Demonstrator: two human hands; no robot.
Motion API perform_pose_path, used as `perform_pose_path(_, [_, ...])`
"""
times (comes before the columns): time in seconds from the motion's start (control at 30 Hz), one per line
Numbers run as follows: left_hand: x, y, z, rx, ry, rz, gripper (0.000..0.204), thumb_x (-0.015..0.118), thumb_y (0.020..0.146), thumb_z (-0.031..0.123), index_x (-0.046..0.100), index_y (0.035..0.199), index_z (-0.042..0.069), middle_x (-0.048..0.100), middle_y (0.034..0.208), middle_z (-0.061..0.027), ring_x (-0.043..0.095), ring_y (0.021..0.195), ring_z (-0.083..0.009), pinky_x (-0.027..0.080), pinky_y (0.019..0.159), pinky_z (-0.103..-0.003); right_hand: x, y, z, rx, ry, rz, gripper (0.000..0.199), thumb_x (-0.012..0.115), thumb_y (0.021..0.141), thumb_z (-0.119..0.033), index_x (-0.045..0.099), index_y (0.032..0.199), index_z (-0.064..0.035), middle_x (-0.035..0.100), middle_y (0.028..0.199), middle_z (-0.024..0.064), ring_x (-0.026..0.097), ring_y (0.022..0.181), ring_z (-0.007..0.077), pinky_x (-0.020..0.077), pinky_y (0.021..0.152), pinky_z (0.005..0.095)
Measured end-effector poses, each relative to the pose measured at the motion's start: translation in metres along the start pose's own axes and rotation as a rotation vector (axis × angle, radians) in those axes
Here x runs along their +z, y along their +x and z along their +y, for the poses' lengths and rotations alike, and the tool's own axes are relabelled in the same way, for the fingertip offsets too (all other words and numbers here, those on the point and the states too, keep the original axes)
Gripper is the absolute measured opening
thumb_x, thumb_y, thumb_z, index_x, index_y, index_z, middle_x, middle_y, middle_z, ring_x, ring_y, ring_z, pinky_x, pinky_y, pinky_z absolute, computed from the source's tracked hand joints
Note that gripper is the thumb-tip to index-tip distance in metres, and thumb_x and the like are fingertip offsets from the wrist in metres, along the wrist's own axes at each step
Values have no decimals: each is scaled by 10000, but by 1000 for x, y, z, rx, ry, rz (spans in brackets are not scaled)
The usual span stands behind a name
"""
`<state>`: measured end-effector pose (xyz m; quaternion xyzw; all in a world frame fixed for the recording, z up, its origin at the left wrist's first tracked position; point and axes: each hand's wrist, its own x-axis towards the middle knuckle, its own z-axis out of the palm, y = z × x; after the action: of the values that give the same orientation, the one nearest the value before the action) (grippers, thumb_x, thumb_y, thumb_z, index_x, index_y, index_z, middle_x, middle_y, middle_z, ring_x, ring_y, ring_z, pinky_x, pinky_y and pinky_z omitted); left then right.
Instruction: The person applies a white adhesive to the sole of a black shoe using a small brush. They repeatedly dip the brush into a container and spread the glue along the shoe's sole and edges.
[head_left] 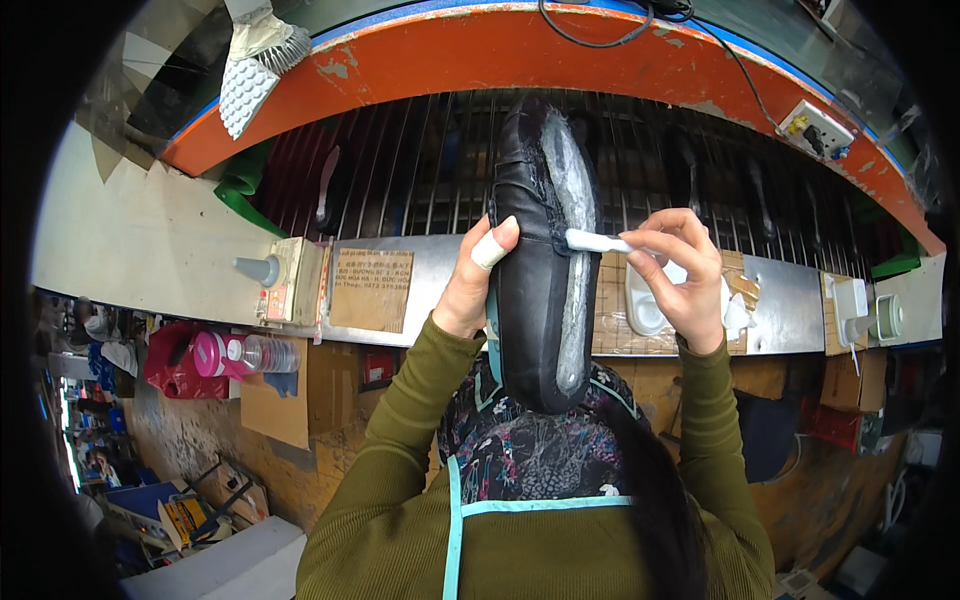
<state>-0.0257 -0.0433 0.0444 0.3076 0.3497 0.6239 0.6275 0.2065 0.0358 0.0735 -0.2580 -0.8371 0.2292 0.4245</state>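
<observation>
My left hand [480, 270], with white tape around its thumb, grips a black shoe upper [527, 300] by its left side. The upper is held upright in front of me, turned so that a pale grey, rough strip [573, 180] runs down its right side. Between the thumb and fingers of my right hand [682, 275] is a small white brush [598, 241]. Its tip touches the upper at the edge of the pale strip. Behind my right hand, a white plastic dish [645, 308] sits on a brown cardboard piece [612, 325], partly hidden.
Metal conveyor rods [420, 170] run beneath an orange machine hood [420, 75], with dark shoe parts [690, 165] lying on them. Along the metal ledge [790, 300] are a cardboard sheet [370, 290], a switch box with a grey cone [262, 268] and, far right, white cups [886, 317].
</observation>
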Motion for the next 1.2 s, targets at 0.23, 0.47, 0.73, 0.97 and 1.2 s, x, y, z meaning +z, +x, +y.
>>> perform_pose_path(0.23, [8, 6, -1, 28, -31, -25, 550, 627, 870, 454, 525, 1185, 15, 627, 1064, -93, 630, 942, -165, 525, 836, -294, 4, -5, 3, 91, 233, 88, 173, 716, 793, -14, 734, 963, -37, 582, 931, 56, 552, 730, 111, 447, 612, 227])
perform_pose_path(0.47, [8, 7, -23, 126, -110, 85, 529, 635, 873, 423, 513, 1199, 24, 618, 1072, -101, 629, 954, -181, 523, 860, -324, 12, -39, -11, 319, 304, 128, 161, 698, 822, -27, 729, 979, -16, 578, 886, 61, 555, 787, 137, 452, 682, 253])
perform_pose_path(0.73, [10, 7, -30, 221, -26, 125, 464, 632, 880, 365, 513, 1183, 34, 600, 1069, -87, 604, 957, -168, 504, 850, -308, 20, -57, -27, 402, 290, 171, 163, 693, 834, -23, 725, 994, -13, 565, 919, 52, 546, 778, 97, 442, 635, 211])
perform_pose_path(0.97, [8, 4, -31, 188, -6, 104, 466, 650, 869, 351, 522, 1180, 28, 601, 1072, -83, 599, 961, -161, 492, 863, -300, 25, -43, -20, 295, 58, 202, 186, 706, 808, -15, 733, 989, -46, 570, 921, 48, 534, 666, 95, 427, 608, 228])
perform_pose_path(1.2, [8, -1, -24, 178, 30, 77, 494, 655, 859, 368, 522, 1190, 25, 605, 1079, -84, 596, 968, -154, 485, 869, -293, 28, -25, -21, 218, 65, 281, 194, 719, 791, -35, 744, 977, -84, 587, 899, 21, 529, 662, 102, 399, 667, 245])
